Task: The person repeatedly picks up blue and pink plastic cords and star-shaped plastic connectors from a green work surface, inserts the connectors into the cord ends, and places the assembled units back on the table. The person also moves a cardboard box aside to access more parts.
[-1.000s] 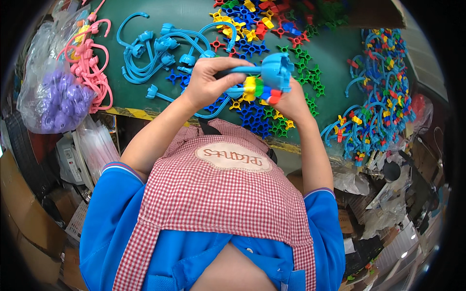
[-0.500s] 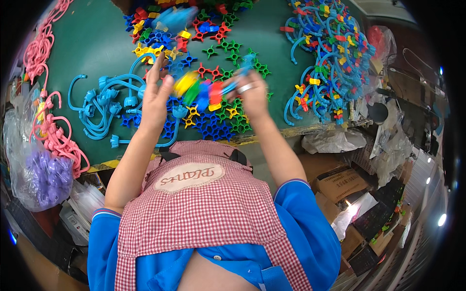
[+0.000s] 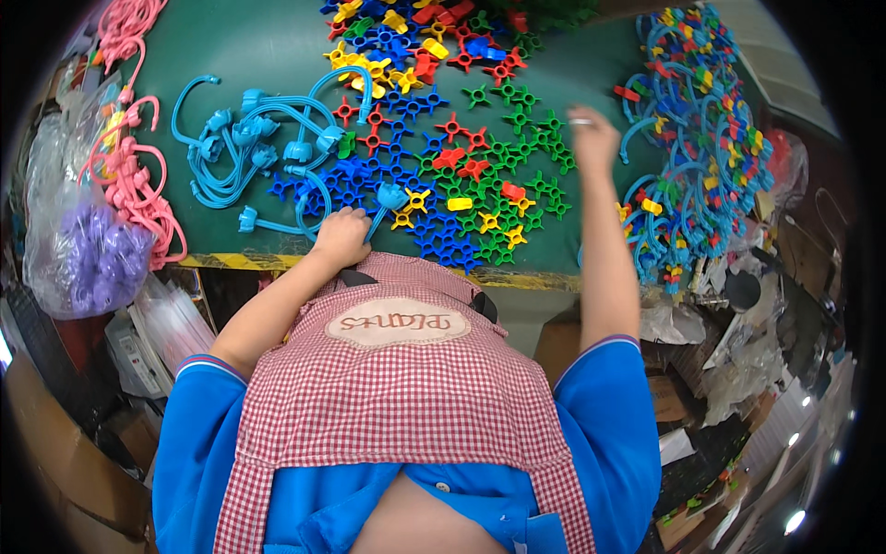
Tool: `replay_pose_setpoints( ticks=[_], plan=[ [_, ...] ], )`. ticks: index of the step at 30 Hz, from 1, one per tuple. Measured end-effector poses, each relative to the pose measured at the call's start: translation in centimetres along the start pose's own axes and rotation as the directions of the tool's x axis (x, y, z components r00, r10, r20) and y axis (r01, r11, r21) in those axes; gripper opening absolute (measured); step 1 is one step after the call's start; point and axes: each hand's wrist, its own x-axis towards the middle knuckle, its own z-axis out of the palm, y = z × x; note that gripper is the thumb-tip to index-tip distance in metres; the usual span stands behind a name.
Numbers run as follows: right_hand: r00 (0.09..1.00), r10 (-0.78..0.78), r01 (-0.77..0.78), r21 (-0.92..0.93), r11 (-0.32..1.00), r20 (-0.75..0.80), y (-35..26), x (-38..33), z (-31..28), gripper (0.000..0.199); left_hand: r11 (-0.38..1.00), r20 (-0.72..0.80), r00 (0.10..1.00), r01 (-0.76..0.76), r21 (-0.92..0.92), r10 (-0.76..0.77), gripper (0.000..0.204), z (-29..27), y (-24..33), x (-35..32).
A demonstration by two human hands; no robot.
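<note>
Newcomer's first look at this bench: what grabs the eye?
Probably the red, yellow, blue and green star-shaped pieces strewn centrally on the green table. Next, the dense heap of blue tubes with coloured pieces right of the right hand. Then the purple things in a clear bag at far left.

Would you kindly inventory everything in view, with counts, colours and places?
Table: one, green, top.
Flower-ended tubes: several, light blue, left half.
Star-shaped connectors: many, blue, red, yellow, green, mid-table.
Tubes with connectors: one heap, light blue and mixed, right.
Curly tubes: several, pink, left edge.
Clear plastic bag: one, colourless, far left.
Rounded pieces: many, purple, inside bag.
Crumpled bag: one, red, far right.
Cardboard: several pieces, brown, below table.
Apron: one, red-white checked, on person.
Shirt: one, blue, under apron.
Left grip: one, bare, near edge, by tubes.
Right grip: one, bare, left of heap.
</note>
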Motion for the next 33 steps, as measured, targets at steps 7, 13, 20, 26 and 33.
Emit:
replay_pose_setpoints(
  ticks=[7, 13, 20, 26, 33],
  plan=[
    [0.987, -0.088, 0.15, -0.594, 0.79, 0.133, -5.8, -0.5, 9.1, 0.038, 0.799, -0.222, 0.872, 0.263, -0.541, -0.437, 0.024, -9.3, 0.5, -2.4],
    [0.836, -0.429, 0.548, -0.527, 0.65, 0.342, -5.1, 3.4, 9.8, 0.028, 0.782, -0.519, 0.785, -0.073, -0.619, -0.338, 0.023, -14.6, 2.1, -2.6],
    [0.94, -0.231, 0.326, -0.462, 0.825, 0.252, -10.1, 3.9, 10.6, 0.031, 0.655, -0.528, 0.755, -0.177, -0.734, -0.388, 0.022, -15.3, 1.9, -2.3],
    [0.903, -0.281, 0.417, -0.498, 0.761, 0.326, -7.5, 5.6, 11.9, 0.026, 0.62, -0.57, 0.75, -0.28, -0.733, -0.335, 0.023, -16.0, 1.6, -0.8],
    [0.887, 0.052, 0.126, -0.35, 0.928, 0.458, -6.3, 1.4, 9.4, 0.026, 0.476, -0.493, 0.764, -0.278, -0.834, -0.417, 0.024, -15.2, 1.0, 0.4]
  ],
)
